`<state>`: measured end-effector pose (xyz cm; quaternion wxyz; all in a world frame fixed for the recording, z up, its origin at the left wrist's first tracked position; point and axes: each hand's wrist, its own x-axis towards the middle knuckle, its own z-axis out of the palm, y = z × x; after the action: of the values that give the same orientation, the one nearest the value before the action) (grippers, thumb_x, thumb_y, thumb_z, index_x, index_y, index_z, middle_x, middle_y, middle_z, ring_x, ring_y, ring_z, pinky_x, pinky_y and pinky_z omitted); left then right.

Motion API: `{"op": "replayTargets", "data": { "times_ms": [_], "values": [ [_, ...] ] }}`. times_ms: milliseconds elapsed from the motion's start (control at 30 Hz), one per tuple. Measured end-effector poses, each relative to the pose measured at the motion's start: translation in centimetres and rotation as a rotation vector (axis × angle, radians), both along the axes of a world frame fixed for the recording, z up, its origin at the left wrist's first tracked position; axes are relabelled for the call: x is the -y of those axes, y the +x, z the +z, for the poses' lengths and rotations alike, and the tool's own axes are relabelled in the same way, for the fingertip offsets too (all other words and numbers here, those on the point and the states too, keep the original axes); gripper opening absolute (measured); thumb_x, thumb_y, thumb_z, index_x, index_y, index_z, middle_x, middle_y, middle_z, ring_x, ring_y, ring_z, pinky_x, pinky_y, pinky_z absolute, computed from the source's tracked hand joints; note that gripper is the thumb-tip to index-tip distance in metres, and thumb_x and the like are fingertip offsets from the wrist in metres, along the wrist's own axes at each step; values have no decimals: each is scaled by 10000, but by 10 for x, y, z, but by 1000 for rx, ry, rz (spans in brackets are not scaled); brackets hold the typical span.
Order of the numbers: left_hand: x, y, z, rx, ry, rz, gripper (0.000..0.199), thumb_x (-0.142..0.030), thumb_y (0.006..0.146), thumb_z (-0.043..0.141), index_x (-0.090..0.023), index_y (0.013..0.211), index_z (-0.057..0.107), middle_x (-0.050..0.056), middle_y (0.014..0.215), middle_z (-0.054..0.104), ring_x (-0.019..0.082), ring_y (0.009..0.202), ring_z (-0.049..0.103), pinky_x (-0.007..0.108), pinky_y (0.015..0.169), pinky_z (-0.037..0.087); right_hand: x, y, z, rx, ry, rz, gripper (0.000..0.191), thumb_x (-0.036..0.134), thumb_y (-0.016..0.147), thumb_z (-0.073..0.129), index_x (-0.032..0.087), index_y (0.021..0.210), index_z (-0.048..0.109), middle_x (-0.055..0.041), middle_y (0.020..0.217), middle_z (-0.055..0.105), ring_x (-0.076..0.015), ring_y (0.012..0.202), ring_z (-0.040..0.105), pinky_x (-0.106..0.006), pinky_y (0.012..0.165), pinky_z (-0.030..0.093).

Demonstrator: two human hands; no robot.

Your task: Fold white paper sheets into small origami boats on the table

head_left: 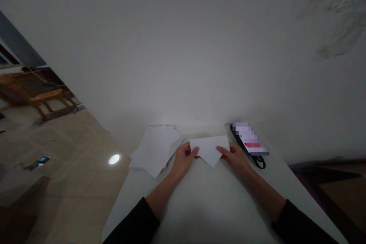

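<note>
The left hand (184,159) and right hand (233,157) are pinching a folded white paper (209,150) between closed fingers (195,151), just beside loose sheets (154,150) lying on the counter (197,206).

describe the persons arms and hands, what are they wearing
The left hand and right hand are bare, with no gloves, and no watch or ring shows. The forearms are bare too, down to the plain black long sleeves: the left sleeve and the right sleeve, with no visible markings.
</note>
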<state>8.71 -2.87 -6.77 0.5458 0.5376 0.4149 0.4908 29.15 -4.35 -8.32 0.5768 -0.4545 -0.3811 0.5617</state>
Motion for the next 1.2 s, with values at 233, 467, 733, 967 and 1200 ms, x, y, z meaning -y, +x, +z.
{"op": "replayTargets", "data": {
  "times_ms": [233, 467, 733, 967, 1200],
  "values": [
    [1, -6, 1, -53, -19, -62, 430, -492, 762, 709, -98, 927, 652, 66, 762, 696, 147, 596, 643, 251, 530, 530, 1, 11, 10, 145, 29, 241, 436, 447, 653, 815, 106, 897, 697, -74, 708, 736, -159, 536, 659, -267, 481, 551],
    [-3, -13, -3, -45, -51, -193, 490, -522, 779, 698, -92, 987, 588, 67, 700, 693, 153, 519, 653, 243, 462, 519, 4, 8, 11, 70, -42, 300, 432, 432, 645, 828, 108, 885, 675, -74, 671, 729, -170, 529, 679, -230, 434, 531],
    [-10, -21, -5, 19, -127, -290, 430, -414, 778, 708, -67, 1030, 665, 85, 713, 699, 165, 580, 683, 246, 526, 529, 2, 14, 12, -136, -110, 295, 315, 300, 613, 842, 130, 849, 721, -63, 722, 735, -168, 560, 709, -201, 472, 559],
    [-9, -26, -2, -67, -28, -225, 501, -480, 897, 428, -96, 844, 746, 91, 682, 703, 188, 642, 671, 316, 659, 528, 4, 13, 10, -80, -5, 320, 252, 369, 655, 799, 136, 739, 758, -76, 775, 731, -170, 570, 687, -296, 573, 604],
    [-7, -28, 2, -522, 261, -191, 249, -404, 783, 679, -158, 807, 710, 41, 771, 717, 180, 721, 660, 276, 707, 516, 7, 5, 8, 190, 81, 294, 384, 532, 655, 778, 152, 708, 757, -60, 648, 714, -199, 526, 686, -313, 526, 581]
  ]
}}
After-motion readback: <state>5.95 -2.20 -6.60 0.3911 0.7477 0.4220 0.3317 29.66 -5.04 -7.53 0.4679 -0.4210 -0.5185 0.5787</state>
